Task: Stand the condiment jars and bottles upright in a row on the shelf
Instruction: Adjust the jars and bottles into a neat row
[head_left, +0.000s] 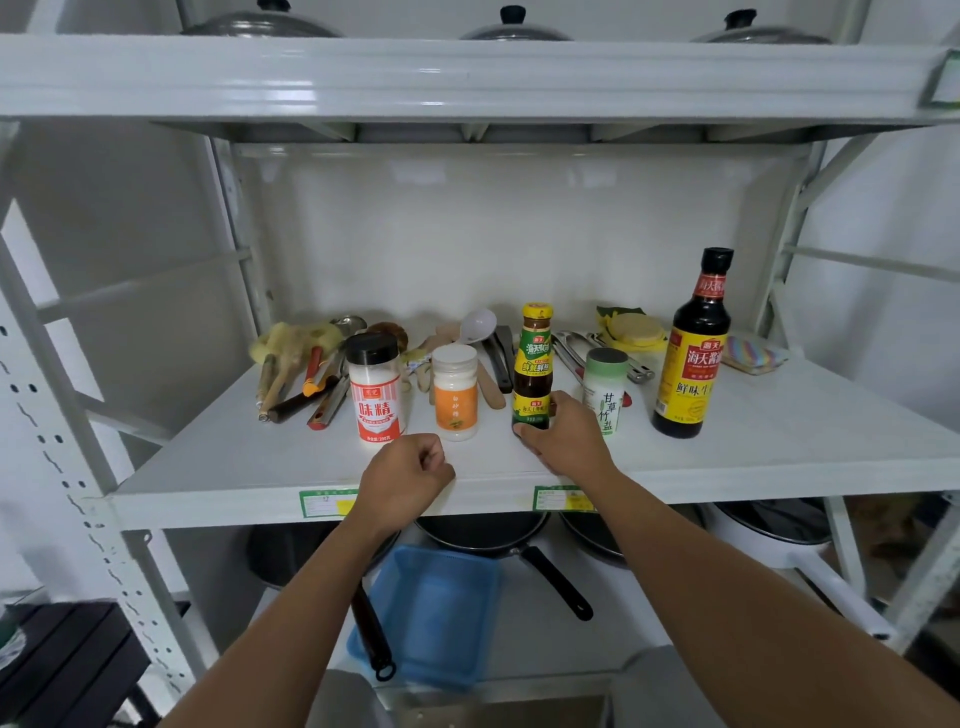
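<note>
Several condiment containers stand upright in a row on the white shelf (779, 441). From the left: a red-labelled MSG shaker (375, 387), an orange-labelled white jar (455, 392), a yellow-capped oyster sauce bottle (534, 358), a green-capped salt shaker (605, 387) and a tall dark soy sauce bottle (693, 345). My right hand (569, 434) grips the base of the oyster sauce bottle. My left hand (408, 478) is a loose fist near the shelf's front edge, below the MSG shaker, holding nothing.
Behind the row lie brushes (291, 358), a white ladle (478, 325), spatulas, tongs (576, 358), a yellow sponge (636, 330) and a striped cloth (756, 356). Pans (483, 530) and a blue basket (431, 618) sit on the shelf below. Pot lids rest on the shelf above.
</note>
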